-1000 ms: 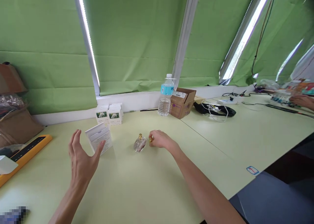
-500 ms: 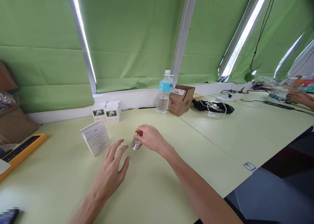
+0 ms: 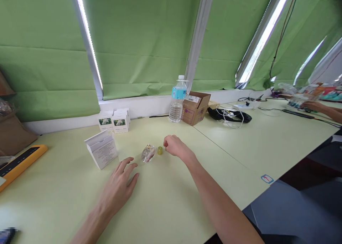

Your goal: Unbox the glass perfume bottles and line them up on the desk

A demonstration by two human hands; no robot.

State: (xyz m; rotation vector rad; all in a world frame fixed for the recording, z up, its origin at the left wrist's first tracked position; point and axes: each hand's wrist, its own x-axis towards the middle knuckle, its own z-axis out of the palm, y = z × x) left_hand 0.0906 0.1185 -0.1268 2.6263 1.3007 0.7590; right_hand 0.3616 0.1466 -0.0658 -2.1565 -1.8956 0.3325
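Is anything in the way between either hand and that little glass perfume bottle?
Between the left hand and the perfume bottle, nothing visible but tabletop. On the right hand's side, the small yellow-green cap stands on the table, between hand and bottle.

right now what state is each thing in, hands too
Clear glass bottle with gold neck: uncapped, on the table.
Small yellow-green cap: off, beside the glass bottle.
White cardboard box with printed text: standing, top flap open.
Clear plastic bottle with blue label: upright, capped.
Left hand: open, empty.
Right hand: fingers bent, clear of the cap.
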